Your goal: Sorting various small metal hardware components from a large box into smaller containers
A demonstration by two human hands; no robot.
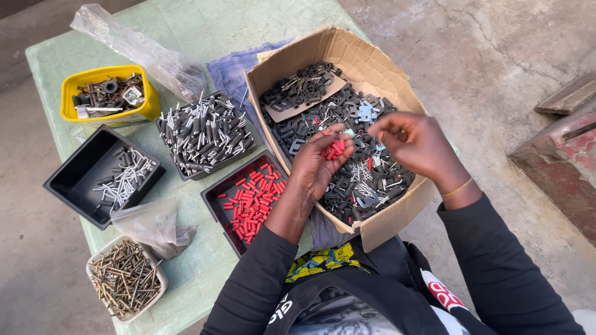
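Soft, even daylight, bright without glare. The left hand (320,162) holding small red plastic sleeves (336,149) is sharp; its faint shadow falls beneath it. The right hand (415,144) beside it shows slight motion blur.

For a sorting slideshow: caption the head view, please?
Left hand cupping small red caps over a cardboard box of mixed parts, right hand alongside.

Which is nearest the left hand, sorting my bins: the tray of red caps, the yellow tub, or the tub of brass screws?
From the left hand, in the head view:
1. Tray of red caps, just beside the wrist.
2. Tub of brass screws, near table edge.
3. Yellow tub, far corner.
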